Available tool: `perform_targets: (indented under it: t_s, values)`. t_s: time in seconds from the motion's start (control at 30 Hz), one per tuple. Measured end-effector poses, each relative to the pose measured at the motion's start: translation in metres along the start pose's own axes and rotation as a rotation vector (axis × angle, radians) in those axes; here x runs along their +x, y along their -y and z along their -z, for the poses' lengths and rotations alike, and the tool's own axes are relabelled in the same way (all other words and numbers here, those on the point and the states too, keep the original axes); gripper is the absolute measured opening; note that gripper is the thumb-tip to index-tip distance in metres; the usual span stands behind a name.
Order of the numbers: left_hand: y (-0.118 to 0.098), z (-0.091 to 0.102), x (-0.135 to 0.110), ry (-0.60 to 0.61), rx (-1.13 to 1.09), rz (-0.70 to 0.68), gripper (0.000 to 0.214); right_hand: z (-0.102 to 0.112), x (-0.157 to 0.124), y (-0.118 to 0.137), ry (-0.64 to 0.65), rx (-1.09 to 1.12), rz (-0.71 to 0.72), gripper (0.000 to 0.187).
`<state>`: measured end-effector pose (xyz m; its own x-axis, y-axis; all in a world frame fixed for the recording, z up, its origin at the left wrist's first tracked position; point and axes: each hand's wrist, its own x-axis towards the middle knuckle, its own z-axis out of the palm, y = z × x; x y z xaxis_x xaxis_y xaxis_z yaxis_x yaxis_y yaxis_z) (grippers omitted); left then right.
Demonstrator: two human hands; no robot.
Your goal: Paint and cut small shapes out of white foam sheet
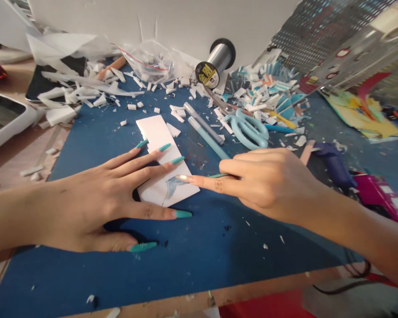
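A notched white sheet, with the look of foam board, lies on the blue cutting mat. My left hand is spread flat, its fingertips over the sheet and its thumb on the mat. On the sheet's near part is a small curved blue-grey shape; whether drawn or a separate piece I cannot tell. The index finger of my right hand stretches out to the edge of this shape, the other fingers curled. Nothing held shows in it. Beside its knuckles lies a light blue pen-like tool, one end hidden by the hand.
Blue-handled scissors, a grey pen-like stick and a wire spool lie beyond the hands. White and blue scraps pile up at the back. At right are a dark blue tool and a magenta object.
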<state>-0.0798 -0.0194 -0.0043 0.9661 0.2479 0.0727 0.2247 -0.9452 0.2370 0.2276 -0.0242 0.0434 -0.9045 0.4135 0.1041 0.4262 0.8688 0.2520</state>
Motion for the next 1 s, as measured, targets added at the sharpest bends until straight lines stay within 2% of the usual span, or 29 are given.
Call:
perform_targets:
  t_s: [0.4,0.77,1.0]
  values:
    - [-0.002,0.002,-0.001,-0.03,-0.056,0.025,0.07,0.01,0.005,0.007,0.084,0.024,0.004,0.05]
    - [-0.001,-0.002,-0.002,-0.026,-0.027,0.028,0.072,0.0,0.005,0.017,0.007,-0.05,-0.064,0.053]
    - [-0.001,-0.002,0.0,-0.032,-0.036,0.033,0.071,0.001,0.011,0.01,0.068,-0.055,0.003,0.05]
